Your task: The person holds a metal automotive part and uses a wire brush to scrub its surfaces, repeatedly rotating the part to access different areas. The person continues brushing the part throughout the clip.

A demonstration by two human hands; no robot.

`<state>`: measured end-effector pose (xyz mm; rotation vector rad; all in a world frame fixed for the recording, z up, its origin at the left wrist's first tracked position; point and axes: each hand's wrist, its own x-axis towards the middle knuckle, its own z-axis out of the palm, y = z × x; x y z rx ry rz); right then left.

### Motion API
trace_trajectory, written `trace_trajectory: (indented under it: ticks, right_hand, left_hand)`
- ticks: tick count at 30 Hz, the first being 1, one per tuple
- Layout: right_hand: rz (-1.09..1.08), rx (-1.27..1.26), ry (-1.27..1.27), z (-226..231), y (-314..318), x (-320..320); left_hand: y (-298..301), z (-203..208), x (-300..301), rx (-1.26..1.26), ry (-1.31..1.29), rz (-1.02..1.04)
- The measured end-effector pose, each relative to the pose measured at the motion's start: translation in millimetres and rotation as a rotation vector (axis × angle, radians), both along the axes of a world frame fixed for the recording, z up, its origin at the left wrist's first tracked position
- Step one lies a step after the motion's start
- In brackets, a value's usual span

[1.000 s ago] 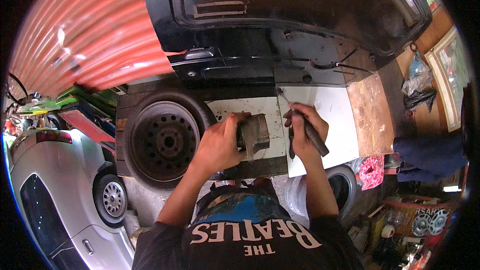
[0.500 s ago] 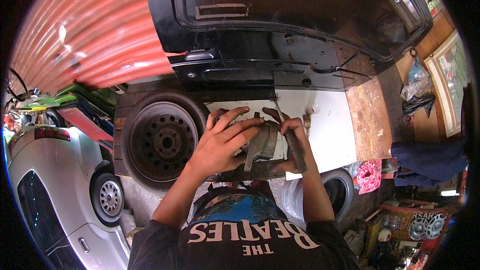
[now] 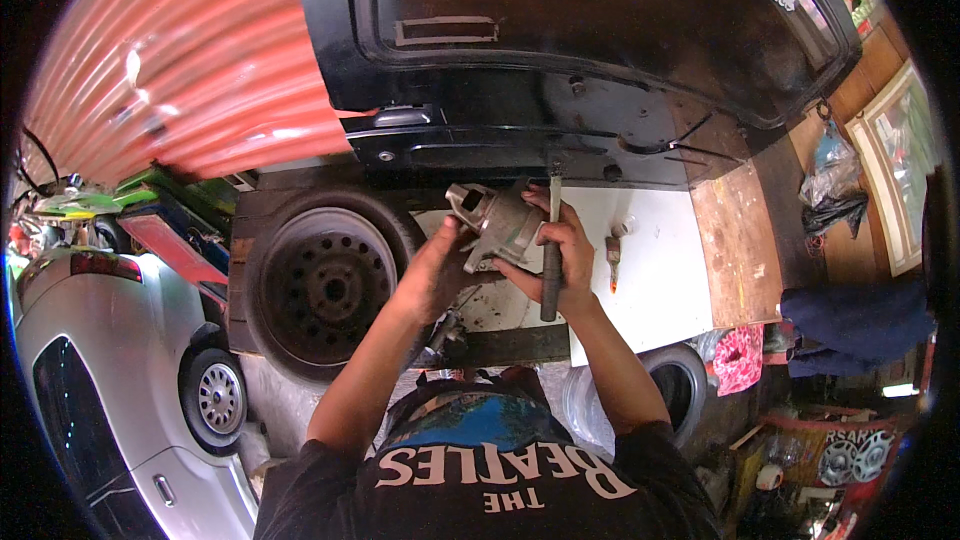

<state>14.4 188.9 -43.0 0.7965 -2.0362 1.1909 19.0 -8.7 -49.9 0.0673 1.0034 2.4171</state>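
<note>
Metal housing looks dull grey, square-holed; left hand curls against it; right hand clasps it and a tool.

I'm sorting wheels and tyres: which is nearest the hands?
The dark wheel on the bench, by the left hand. The silver car's pale wheel and the lower-right tyre are farther off.
</note>
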Motion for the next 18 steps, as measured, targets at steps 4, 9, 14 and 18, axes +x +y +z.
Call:
trace_trajectory:
  ticks: [4, 9, 14, 18]
  right_hand:
    - [0.115, 0.065, -0.016, -12.9, -8.3, -8.4]
    - [0.108, 0.318, -0.062, 8.9, 11.7, -14.1]
    - [0.096, 0.086, -0.401, 0.1, 11.7, -5.5]
    - [0.068, 0.053, -0.411, 1.4, 2.8, -7.9]
  left_hand:
    - [9.7, -21.3, -12.8, 0.057, 0.024, 0.051]
    - [1.0, -36.8, -27.1, 0.207, -0.114, 0.089]
    - [-1.9, -39.4, -39.7, 0.056, -0.100, 0.202]
    - [-1.0, -38.0, -40.0, -0.051, -0.024, 0.267]
